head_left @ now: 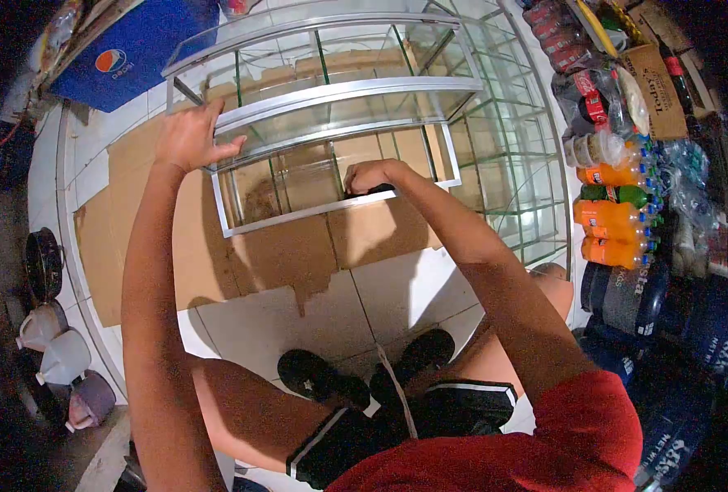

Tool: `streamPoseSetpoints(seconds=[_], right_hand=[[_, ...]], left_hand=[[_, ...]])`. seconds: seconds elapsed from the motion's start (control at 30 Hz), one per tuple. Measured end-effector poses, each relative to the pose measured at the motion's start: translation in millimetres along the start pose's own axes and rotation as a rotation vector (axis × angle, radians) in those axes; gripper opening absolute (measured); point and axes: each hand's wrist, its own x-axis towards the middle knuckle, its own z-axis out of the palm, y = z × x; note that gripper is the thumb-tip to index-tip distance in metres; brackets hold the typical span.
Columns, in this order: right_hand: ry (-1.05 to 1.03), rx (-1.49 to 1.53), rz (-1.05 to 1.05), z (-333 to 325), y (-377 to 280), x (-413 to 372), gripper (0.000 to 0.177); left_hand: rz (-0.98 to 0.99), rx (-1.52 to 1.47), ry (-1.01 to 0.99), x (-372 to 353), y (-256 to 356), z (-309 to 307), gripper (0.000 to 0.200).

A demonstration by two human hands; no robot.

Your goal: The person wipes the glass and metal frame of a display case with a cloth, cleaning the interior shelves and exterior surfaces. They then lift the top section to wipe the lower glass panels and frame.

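In front of me a glass display case (356,87) with silver metal edging stands on flattened cardboard. My left hand (190,138) grips its left front corner, fingers over the frame and thumb stretched along the front. My right hand (372,175) is closed in the lower opening, just behind the bottom front rail (339,210). A small black thing, perhaps a cloth (380,189), shows beneath the right fingers; its full shape is hidden by the hand.
Glass shelving (520,156) stands to the right, beside orange soda bottles (614,213) and cola packs (592,97). A blue Pepsi panel (134,57) is at the upper left. Plastic jugs (64,357) line the left side. Cardboard (282,254) covers part of the tiled floor.
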Motion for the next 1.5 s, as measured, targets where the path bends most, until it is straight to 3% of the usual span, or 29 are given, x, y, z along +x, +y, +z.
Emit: streamPoseSetpoints(seconds=[0.1, 0.17, 0.23, 0.3, 0.37, 0.43, 0.5, 0.53, 0.6, 0.63, 0.7, 0.77, 0.83, 0.87, 0.9, 0.97, 1.0, 1.1, 1.17, 1.23, 1.27, 1.33, 1.37, 1.4, 1.5], right_hand=[[-0.035, 0.184, -0.122, -2, 24, 9, 0.024], [-0.024, 0.321, -0.02, -5, 10, -2, 0.025], [0.131, 0.712, 0.111, -17, -36, -53, 0.027], [0.062, 0.852, 0.158, -17, -26, -56, 0.029], [0.311, 1.032, 0.003, -10, -18, -59, 0.016], [0.44, 1.484, -0.056, -7, -37, -91, 0.027], [0.511, 1.73, -0.375, -2, -21, -96, 0.038], [0.512, 1.729, -0.376, 1, -19, -98, 0.038], [0.595, 2.004, -0.64, 5, -51, -124, 0.043], [0.595, 2.001, -0.643, 8, -59, -130, 0.043], [0.459, 2.024, -0.951, 16, -70, -141, 0.05], [0.502, 2.046, -0.994, 26, -81, -149, 0.05], [0.322, 2.119, -1.029, 39, -91, -154, 0.049], [0.447, 2.207, -0.872, 46, -96, -153, 0.049], [0.445, 2.207, -0.87, 54, -84, -146, 0.049], [0.308, 2.21, -0.839, 72, -64, -133, 0.036], [0.484, 2.239, -0.644, 82, -64, -133, 0.038], [0.379, 2.19, -0.551, 100, -72, -144, 0.045], [0.337, 2.208, -0.6, 114, -77, -146, 0.044], [0.261, 2.22, -0.722, 124, -83, -148, 0.044], [0.315, 2.318, -0.612, 125, -94, -154, 0.032], [0.28, 2.305, -0.575, 137, -88, -152, 0.03], [0.248, 2.289, -0.548, 138, -92, -155, 0.031], [0.398, 2.208, -0.401, 140, -97, -157, 0.039], [0.365, 2.021, -0.378, 134, -107, -154, 0.049]], left_hand=[[0.01, -0.009, -0.034, 1, -5, 5, 0.067], [0.009, -0.008, -0.016, 1, -6, 8, 0.068], [0.002, -0.005, -0.01, -1, -8, 7, 0.069], [-0.012, -0.019, -0.051, 1, -5, 4, 0.068], [-0.018, -0.02, -0.038, 1, -1, 1, 0.067], [-0.019, -0.013, -0.03, -1, -1, -2, 0.066], [-0.011, -0.013, -0.046, -1, -1, -3, 0.065], [-0.012, -0.013, -0.045, -1, -1, -3, 0.065], [-0.007, -0.008, -0.032, -1, -1, -2, 0.065], [-0.008, -0.007, -0.029, 0, -1, -3, 0.065], [-0.023, -0.017, -0.046, -1, 0, -3, 0.065], [-0.013, -0.01, -0.028, -2, 0, -4, 0.065], [0.001, 0.001, -0.008, -1, 0, -4, 0.066], [-0.003, 0.009, -0.022, -1, 1, -4, 0.065], [-0.008, 0.017, -0.039, -2, 1, -6, 0.065], [-0.01, 0.031, -0.049, -3, 2, -8, 0.065], [-0.008, 0.047, -0.057, -3, 3, -9, 0.064], [0.001, 0.008, -0.015, -5, 3, -8, 0.065], [-0.011, 0.022, -0.07, -6, 2, -5, 0.065], [0.04, -0.03, 0.072, -6, -1, -1, 0.065], [0.046, -0.027, 0.094, -7, -1, 1, 0.066], [0.054, -0.016, 0.107, -5, -3, 5, 0.065], [0.066, -0.002, 0.127, -6, -1, 4, 0.065], [0.059, 0.001, 0.104, -7, 0, 2, 0.064], [0.056, 0.01, 0.096, -7, 0, 1, 0.064]])
